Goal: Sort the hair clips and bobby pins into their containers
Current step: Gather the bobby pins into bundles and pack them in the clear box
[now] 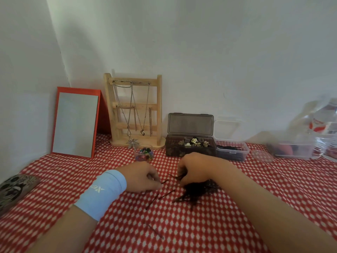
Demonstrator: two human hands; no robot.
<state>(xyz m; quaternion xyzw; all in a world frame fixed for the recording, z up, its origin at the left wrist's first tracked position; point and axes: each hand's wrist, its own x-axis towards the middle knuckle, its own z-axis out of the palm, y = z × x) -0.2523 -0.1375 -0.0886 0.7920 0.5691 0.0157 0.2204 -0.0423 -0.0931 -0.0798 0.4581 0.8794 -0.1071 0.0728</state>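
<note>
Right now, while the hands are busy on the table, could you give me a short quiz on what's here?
1. True or false: the dark box stands with its lid open.
2. What hangs on the wooden stand? A necklaces, B scarves, C keys.
3. The left hand pinches one bobby pin; which hand grips several bobby pins by the heap?
Key: 1 true; 2 A; 3 the right hand.
</note>
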